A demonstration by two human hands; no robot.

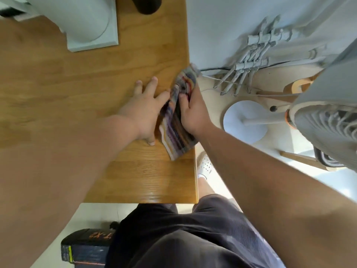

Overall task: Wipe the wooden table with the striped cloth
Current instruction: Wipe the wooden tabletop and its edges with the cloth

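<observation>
The striped cloth (176, 130) lies bunched along the right edge of the wooden table (77, 80), with one end hanging past the edge. My right hand (193, 111) grips the cloth from the right, thumb pressed into its folds. Flat on the wood just left of the cloth rests my left hand (145, 107), fingers spread; its index finger touches the cloth's edge.
A white appliance on a square base (92, 26) and a dark cylinder (145, 4) stand at the table's far side. Off the right edge are a white drying rack (257, 60), a fan (326, 117) with a round base (245, 122), and a black box (87, 246) on the floor.
</observation>
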